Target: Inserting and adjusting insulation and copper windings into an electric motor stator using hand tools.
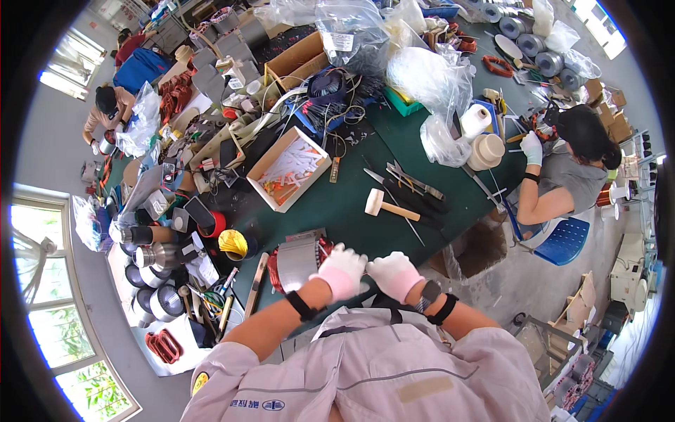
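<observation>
Both forearms reach up from the lower edge and angle inward, so the gloved left hand (342, 271) and right hand (394, 273) nearly meet at the near edge of the green surface (337, 211). The right fingers look curled, the left ones bent — whether either set grips anything, I cannot tell. Just beside the left hand, a grey metal core (297, 264) with red coils lies on its side, its long axis running roughly left to right, coil ends pointing sideways.
</observation>
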Motion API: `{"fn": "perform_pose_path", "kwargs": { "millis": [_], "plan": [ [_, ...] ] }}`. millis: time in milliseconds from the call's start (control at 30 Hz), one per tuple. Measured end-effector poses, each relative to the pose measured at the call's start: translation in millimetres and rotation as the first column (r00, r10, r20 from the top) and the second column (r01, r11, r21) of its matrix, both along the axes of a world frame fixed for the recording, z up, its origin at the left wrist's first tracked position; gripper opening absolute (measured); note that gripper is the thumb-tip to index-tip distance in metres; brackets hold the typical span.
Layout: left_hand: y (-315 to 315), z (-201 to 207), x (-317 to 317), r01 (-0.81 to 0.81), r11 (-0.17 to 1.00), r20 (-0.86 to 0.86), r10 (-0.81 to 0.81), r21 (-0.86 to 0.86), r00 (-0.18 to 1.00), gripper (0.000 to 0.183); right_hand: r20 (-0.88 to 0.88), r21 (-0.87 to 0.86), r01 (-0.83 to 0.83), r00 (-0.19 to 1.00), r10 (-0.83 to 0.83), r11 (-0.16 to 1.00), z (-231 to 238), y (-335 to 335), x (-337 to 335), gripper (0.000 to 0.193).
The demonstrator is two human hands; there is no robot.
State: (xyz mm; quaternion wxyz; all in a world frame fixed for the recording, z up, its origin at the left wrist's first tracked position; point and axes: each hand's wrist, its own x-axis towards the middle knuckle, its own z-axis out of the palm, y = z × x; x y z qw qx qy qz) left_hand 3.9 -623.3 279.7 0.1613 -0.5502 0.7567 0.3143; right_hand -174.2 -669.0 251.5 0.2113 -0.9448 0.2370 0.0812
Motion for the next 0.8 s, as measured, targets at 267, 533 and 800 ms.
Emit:
{"fn": "perform_pose_path", "kwargs": {
  "millis": [267, 533, 800],
  "plan": [
    [-0.8, -30.7, -25.0, 0.014, 1.000, 0.219, -0.013, 0.001, 0.976, 0.017, 0.546, -0.076, 0.106, 0.836, -0.047, 0.991, -45.5, -22.2, -9.2, 0.007],
    [13.0, -10.4, -21.7, -0.209, 0.951, -0.024, 0.209, -0.227, 0.978, 0.018, -0.115, 0.976, 0.141, 0.981, -0.154, 0.168, -75.0, -56.0, -25.7, 0.028],
    [131.7, 22.5, 98.3, -0.950, -0.063, -0.531, 0.839, -0.305, 0.115, 0.026, 0.223, 0.509, -0.103, 0.975, -0.016, 0.855, -157.7, -25.9, 62.2, 0.028]
  ]
}}
